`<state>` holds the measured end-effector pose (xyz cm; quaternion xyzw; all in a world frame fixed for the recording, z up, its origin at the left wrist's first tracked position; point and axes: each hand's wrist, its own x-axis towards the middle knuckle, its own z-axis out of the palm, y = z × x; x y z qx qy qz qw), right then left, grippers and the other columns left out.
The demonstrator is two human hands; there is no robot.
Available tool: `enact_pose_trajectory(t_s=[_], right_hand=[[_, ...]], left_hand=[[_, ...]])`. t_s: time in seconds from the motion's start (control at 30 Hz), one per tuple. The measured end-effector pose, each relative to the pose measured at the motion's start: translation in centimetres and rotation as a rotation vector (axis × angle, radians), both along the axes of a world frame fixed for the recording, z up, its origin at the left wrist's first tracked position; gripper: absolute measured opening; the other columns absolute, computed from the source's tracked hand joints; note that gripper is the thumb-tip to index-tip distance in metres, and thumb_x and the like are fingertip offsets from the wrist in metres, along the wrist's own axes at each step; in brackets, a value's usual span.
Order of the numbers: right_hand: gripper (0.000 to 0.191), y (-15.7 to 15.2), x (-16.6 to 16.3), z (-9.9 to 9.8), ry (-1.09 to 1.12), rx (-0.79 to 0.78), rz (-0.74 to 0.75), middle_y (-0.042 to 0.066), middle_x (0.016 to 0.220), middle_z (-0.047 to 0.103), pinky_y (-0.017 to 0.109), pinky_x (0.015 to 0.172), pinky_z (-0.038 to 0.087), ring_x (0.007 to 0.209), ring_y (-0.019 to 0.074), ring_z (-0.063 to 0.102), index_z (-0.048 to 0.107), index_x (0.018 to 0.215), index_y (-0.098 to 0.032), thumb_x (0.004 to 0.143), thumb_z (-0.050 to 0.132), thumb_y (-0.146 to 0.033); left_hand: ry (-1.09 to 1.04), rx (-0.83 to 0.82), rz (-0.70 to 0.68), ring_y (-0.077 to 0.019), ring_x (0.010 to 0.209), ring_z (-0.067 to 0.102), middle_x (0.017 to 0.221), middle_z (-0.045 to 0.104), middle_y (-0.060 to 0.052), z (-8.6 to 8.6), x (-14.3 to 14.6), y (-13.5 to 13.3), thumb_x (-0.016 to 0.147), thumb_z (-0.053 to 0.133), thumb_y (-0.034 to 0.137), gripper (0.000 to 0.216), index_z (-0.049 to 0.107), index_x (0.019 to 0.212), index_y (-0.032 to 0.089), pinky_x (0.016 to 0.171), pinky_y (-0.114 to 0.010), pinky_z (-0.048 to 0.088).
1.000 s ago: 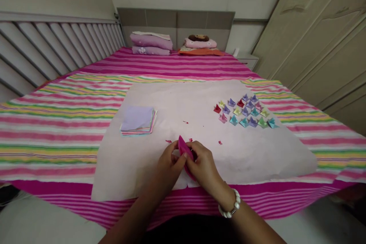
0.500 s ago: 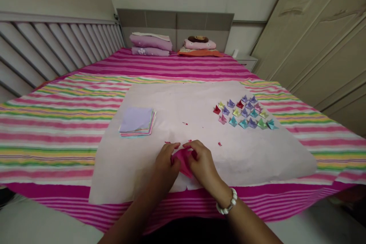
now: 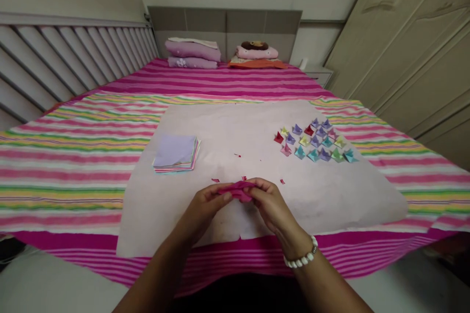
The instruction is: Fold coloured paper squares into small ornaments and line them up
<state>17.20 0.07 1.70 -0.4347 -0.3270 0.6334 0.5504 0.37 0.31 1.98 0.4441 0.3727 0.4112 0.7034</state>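
Observation:
A bright pink folded piece of paper (image 3: 238, 190) is held between both hands above the white sheet (image 3: 176, 220). My left hand (image 3: 204, 205) pinches its left end, thumb below and fingers above. The right end is pinched by my right hand (image 3: 270, 200), which has a white bead bracelet (image 3: 301, 259) at its wrist. Small red scraps (image 3: 215, 180) lie just beyond the fingers. Left of the hands rests a stack of square coloured paper (image 3: 175, 152), lavender on top. To the right sit several small folded paper pieces (image 3: 316, 142) in purple, blue, yellow, green, pink and red.
The sheet lies on a bed with a striped cover (image 3: 73, 166). Folded bedding (image 3: 193, 52) and a second pile (image 3: 257, 56) are by the grey headboard (image 3: 205, 24). A slatted rail (image 3: 81, 54) runs along the left; a wardrobe (image 3: 414, 58) stands at right.
Both hands have turned the pink paper, so it now shows as a narrow, flatter shape instead of a downward point. The wrists have spread apart and the view has tilted slightly.

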Motion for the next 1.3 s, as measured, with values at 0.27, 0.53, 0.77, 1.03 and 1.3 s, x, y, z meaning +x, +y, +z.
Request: enact_pose_trajectory(t_s=[0.27, 0.53, 0.77, 1.03, 1.3], right_hand=[[0.035, -0.4, 0.6, 0.4, 0.069, 0.049, 0.119, 0.000, 0.060, 0.066, 0.023, 0.052, 0.047, 0.054, 0.0123, 0.059, 0.071, 0.088, -0.016, 0.068, 0.077, -0.045], [0.028, -0.9, -0.6, -1.3, -0.072, 0.100, 0.131, -0.004, 0.053, 0.058, 0.022, 0.048, 0.040, 0.047, 0.0094, 0.050, 0.070, 0.072, -0.017, 0.060, 0.085, -0.037], [0.023, -1.1, -0.9, -1.6, -0.126, 0.123, 0.070, -0.003, 0.050, 0.060, 0.022, 0.049, 0.039, 0.046, 0.0095, 0.050, 0.068, 0.063, -0.017, 0.062, 0.084, -0.033], [0.020, -1.4, -0.6, -1.8, -0.151, 0.144, 0.020, -0.003, 0.050, 0.060, 0.024, 0.049, 0.039, 0.047, 0.0108, 0.050, 0.071, 0.066, -0.018, 0.062, 0.083, -0.033], [0.021, -1.6, -0.7, -2.0, -0.176, 0.133, 0.015, -0.003, 0.050, 0.060, 0.025, 0.048, 0.041, 0.047, 0.0117, 0.051, 0.071, 0.067, -0.018, 0.062, 0.083, -0.035]], left_hand=[[0.161, 0.003, 0.242, -0.0126, 0.066, 0.061, 0.066, 0.069, 0.001, 0.0, 0.5, -0.1, 0.064, 0.080, 0.030, 0.022, 0.072, 0.079, 0.016, 0.067, -0.025, 0.048], [0.092, 0.027, 0.235, -0.0137, 0.065, 0.058, 0.064, 0.064, 0.001, 0.4, 1.2, -0.6, 0.069, 0.076, 0.036, 0.023, 0.066, 0.069, 0.015, 0.065, -0.027, 0.047], [0.072, 0.133, 0.242, -0.0203, 0.092, 0.066, 0.105, 0.069, -0.007, 0.8, 0.9, -0.3, 0.062, 0.081, 0.022, 0.063, 0.056, 0.120, 0.017, 0.081, -0.034, 0.052], [0.109, 0.355, 0.231, -0.0246, 0.118, 0.059, 0.130, 0.061, -0.011, 1.1, 0.3, -0.6, 0.072, 0.074, 0.019, 0.024, 0.065, 0.094, 0.018, 0.100, -0.039, 0.049], [0.127, 0.463, 0.307, -0.0223, 0.112, 0.061, 0.140, 0.050, -0.011, 1.0, 0.3, -0.5, 0.071, 0.076, 0.017, 0.038, 0.062, 0.107, 0.021, 0.096, -0.039, 0.051]])
